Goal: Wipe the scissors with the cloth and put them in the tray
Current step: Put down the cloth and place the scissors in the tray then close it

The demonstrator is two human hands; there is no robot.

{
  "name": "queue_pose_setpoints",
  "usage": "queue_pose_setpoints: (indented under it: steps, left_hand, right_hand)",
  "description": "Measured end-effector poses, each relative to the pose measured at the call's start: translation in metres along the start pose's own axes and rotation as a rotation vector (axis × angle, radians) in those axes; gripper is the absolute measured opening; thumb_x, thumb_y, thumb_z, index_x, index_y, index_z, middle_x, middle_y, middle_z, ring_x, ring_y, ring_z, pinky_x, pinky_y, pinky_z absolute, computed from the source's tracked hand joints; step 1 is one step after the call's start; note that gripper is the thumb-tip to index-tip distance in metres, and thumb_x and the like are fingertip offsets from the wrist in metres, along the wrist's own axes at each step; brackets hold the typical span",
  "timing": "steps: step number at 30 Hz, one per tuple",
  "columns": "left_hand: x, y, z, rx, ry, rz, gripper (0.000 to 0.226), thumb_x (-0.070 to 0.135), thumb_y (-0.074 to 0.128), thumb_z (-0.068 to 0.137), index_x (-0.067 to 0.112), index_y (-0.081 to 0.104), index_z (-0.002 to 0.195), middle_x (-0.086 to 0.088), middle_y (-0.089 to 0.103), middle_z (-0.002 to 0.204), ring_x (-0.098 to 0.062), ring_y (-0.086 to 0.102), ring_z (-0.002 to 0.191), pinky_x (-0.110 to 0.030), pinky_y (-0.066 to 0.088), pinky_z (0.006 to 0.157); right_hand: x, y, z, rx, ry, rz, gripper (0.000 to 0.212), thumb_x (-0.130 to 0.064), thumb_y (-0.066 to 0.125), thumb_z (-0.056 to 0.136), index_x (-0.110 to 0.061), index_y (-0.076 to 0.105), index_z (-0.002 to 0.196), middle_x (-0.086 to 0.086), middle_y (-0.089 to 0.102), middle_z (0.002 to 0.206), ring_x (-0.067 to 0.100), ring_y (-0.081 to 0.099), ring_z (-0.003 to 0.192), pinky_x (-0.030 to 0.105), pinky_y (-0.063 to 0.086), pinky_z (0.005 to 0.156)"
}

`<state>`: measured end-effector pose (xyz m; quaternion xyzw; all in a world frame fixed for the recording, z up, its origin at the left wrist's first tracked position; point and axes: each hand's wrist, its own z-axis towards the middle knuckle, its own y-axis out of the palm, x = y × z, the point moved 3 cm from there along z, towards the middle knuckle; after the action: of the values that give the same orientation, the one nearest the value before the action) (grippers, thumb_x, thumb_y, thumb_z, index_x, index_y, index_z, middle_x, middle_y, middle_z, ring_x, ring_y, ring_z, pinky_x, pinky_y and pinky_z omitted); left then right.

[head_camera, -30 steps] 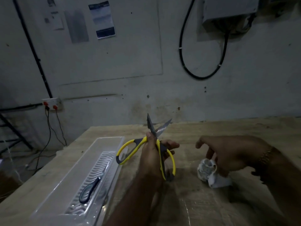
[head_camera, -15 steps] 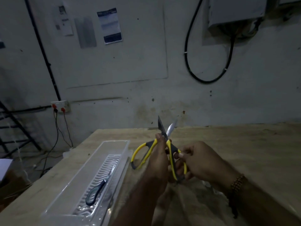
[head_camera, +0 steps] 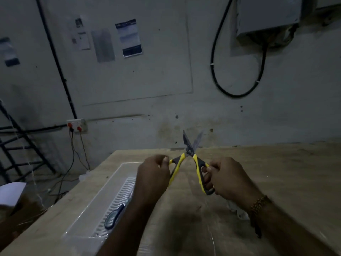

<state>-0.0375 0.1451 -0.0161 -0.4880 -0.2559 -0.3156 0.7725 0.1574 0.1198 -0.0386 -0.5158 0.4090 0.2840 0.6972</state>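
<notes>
Yellow-grey scissors [head_camera: 191, 154] | blades apart, upright | 2 hands: left [head_camera: 153, 174], right [head_camera: 227, 177] grip handles

The scissors [head_camera: 191, 156] are showing dull grey metal blades and matt yellow-and-dark plastic handles. The tray [head_camera: 118, 183] at the table's left edge is looking like clear glossy plastic with a ribbed floor. The table [head_camera: 276, 172] is showing rough, matt, pale wood. A wrinkled white cloth [head_camera: 238, 211] is lying on it.
</notes>
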Motion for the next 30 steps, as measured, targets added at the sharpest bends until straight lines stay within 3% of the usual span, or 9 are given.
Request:
queue_pose_setpoints:
  steps: [3, 8, 14, 21, 25, 27, 28, 30]
  left_hand:
    - [-0.006, 0.007, -0.002, -0.122, -0.058, -0.11, 0.018, 0.017, 0.066, 0.101, 0.021, 0.084, 0.102, 0.002, 0.081, 0.084, -0.013, 0.076, 0.07, -0.03, 0.065, 0.067]
    - [-0.008, 0.002, -0.006, -0.086, -0.111, -0.249, 0.027, 0.005, 0.066, 0.098, 0.024, 0.08, 0.086, -0.007, 0.082, 0.078, -0.018, 0.077, 0.062, -0.021, 0.056, 0.047]
    - [-0.009, -0.008, -0.013, -0.041, -0.097, -0.29, 0.018, 0.008, 0.069, 0.098, 0.017, 0.084, 0.099, 0.001, 0.082, 0.079, -0.015, 0.08, 0.068, -0.033, 0.067, 0.063]
    - [-0.021, -0.027, -0.015, 0.009, -0.135, -0.323, 0.018, 0.003, 0.067, 0.099, 0.008, 0.084, 0.103, -0.008, 0.082, 0.08, -0.024, 0.08, 0.07, -0.044, 0.068, 0.065]
    - [-0.043, -0.059, -0.005, -0.011, -0.187, -0.264, 0.014, 0.004, 0.078, 0.082, 0.003, 0.085, 0.094, -0.017, 0.081, 0.079, -0.028, 0.08, 0.071, -0.049, 0.067, 0.066]
    - [-0.056, -0.08, -0.001, -0.033, -0.191, -0.109, 0.017, 0.015, 0.083, 0.079, 0.007, 0.087, 0.093, -0.017, 0.082, 0.081, -0.022, 0.08, 0.079, -0.036, 0.066, 0.074]
    - [-0.062, -0.091, 0.0, -0.034, -0.188, -0.021, 0.017, 0.02, 0.085, 0.081, 0.009, 0.087, 0.094, -0.018, 0.082, 0.084, -0.017, 0.078, 0.079, -0.027, 0.06, 0.072]
    - [-0.075, -0.111, 0.0, -0.024, -0.187, 0.113, 0.018, 0.026, 0.082, 0.086, 0.012, 0.088, 0.095, -0.019, 0.081, 0.087, -0.013, 0.071, 0.073, -0.024, 0.052, 0.066]
  right_hand:
    - [-0.004, 0.007, -0.005, -0.031, -0.006, 0.072, 0.026, -0.007, 0.055, 0.103, -0.001, 0.074, 0.086, 0.008, 0.073, 0.07, 0.013, 0.065, 0.051, 0.019, 0.046, 0.041]
    - [-0.007, 0.019, -0.016, -0.018, 0.014, 0.199, 0.025, -0.009, 0.055, 0.104, -0.003, 0.074, 0.088, 0.011, 0.074, 0.071, 0.017, 0.067, 0.055, 0.026, 0.052, 0.046]
    - [-0.018, 0.028, -0.026, 0.049, -0.019, 0.207, 0.024, -0.013, 0.06, 0.103, -0.004, 0.075, 0.086, 0.01, 0.074, 0.072, 0.023, 0.069, 0.056, 0.032, 0.055, 0.049]
    - [-0.041, 0.047, -0.038, 0.027, 0.008, 0.307, 0.022, -0.011, 0.06, 0.102, -0.011, 0.075, 0.086, 0.016, 0.079, 0.08, 0.029, 0.076, 0.066, 0.028, 0.055, 0.048]
    - [-0.073, 0.07, -0.045, -0.089, 0.007, 0.379, 0.025, -0.01, 0.061, 0.102, 0.005, 0.077, 0.09, 0.021, 0.077, 0.077, 0.022, 0.072, 0.057, 0.027, 0.055, 0.046]
    - [-0.094, 0.088, -0.05, -0.143, -0.009, 0.374, 0.027, -0.012, 0.064, 0.1, 0.01, 0.076, 0.091, 0.026, 0.074, 0.078, 0.027, 0.069, 0.056, 0.027, 0.054, 0.043]
    - [-0.103, 0.098, -0.054, -0.171, -0.006, 0.363, 0.027, -0.012, 0.063, 0.1, 0.011, 0.075, 0.092, 0.026, 0.071, 0.076, 0.027, 0.066, 0.054, 0.026, 0.052, 0.041]
    - [-0.117, 0.121, -0.06, -0.243, 0.013, 0.315, 0.027, -0.008, 0.059, 0.1, 0.009, 0.075, 0.089, 0.022, 0.066, 0.07, 0.026, 0.061, 0.051, 0.024, 0.05, 0.04]
